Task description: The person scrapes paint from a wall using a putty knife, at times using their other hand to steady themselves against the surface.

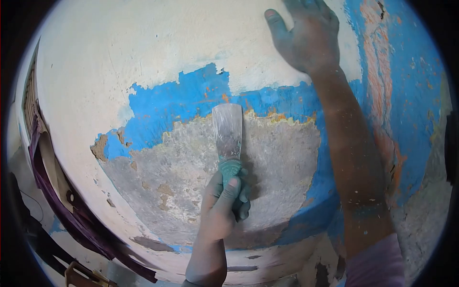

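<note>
My left hand (224, 196) is wrapped round the green handle of a paint scraper (228, 131), its thumb along the near side. The scraper's wide metal blade points up, its edge at the border between a blue paint strip (177, 98) and a bare grey patch (277, 153) of the wall. Higher up on the right, my right hand (308, 36) rests against the cream paint (119, 43), palm to the wall, thumb out to the side; its fingertips are cut off by the frame's top.
A cracked, orange-pink vertical strip (379, 71) runs down the blue wall at right. To the left hangs a dark purple cloth (57, 191) beside a slatted opening (30, 95). A brown wooden object (79, 276) stands at the lower left.
</note>
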The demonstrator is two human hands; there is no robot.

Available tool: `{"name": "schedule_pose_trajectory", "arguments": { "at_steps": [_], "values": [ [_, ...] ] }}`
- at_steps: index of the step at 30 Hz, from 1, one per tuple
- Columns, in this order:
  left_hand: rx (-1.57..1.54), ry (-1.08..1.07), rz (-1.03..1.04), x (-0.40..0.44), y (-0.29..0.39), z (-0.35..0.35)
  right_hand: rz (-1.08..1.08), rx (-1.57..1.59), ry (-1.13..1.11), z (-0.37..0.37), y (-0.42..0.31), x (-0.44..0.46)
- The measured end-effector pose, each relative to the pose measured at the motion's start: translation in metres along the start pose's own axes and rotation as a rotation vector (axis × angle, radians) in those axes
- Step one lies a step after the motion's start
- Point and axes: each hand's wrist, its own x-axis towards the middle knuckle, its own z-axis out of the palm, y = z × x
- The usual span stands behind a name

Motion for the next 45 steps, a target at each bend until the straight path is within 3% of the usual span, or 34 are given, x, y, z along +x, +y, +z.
{"name": "schedule_pose_trajectory", "arguments": {
  "at_steps": [8, 13, 15, 18, 22, 24, 29, 43, 45],
  "values": [
    [-0.184, -0.030, -0.042, 0.010, 0.001, 0.007, -0.026, -0.035, -0.055, -0.006, -0.005, -0.008],
    [-0.085, 0.091, -0.067, 0.003, 0.008, 0.010, -0.096, -0.001, -0.079, -0.003, 0.007, -0.026],
    [-0.054, 0.093, -0.074, 0.001, 0.012, 0.008, -0.239, -0.070, 0.094, 0.001, 0.010, -0.039],
    [0.013, 0.082, -0.091, 0.008, 0.022, 0.007, -0.190, 0.014, -0.039, -0.005, 0.012, -0.053],
    [0.106, 0.042, -0.126, 0.012, 0.042, 0.003, -0.247, -0.108, 0.044, -0.009, 0.009, -0.054],
    [0.082, 0.047, -0.157, 0.009, 0.045, 0.001, -0.131, 0.096, -0.048, -0.006, 0.012, -0.055],
    [0.009, 0.040, -0.211, -0.002, 0.042, -0.001, -0.073, 0.052, -0.051, -0.006, 0.010, -0.062],
    [0.187, 0.095, -0.201, 0.002, 0.049, 0.009, -0.002, -0.040, -0.079, -0.006, 0.003, -0.066],
    [0.197, 0.072, -0.200, 0.007, 0.055, 0.007, 0.134, -0.086, -0.057, -0.005, 0.002, -0.068]
  ]
}}
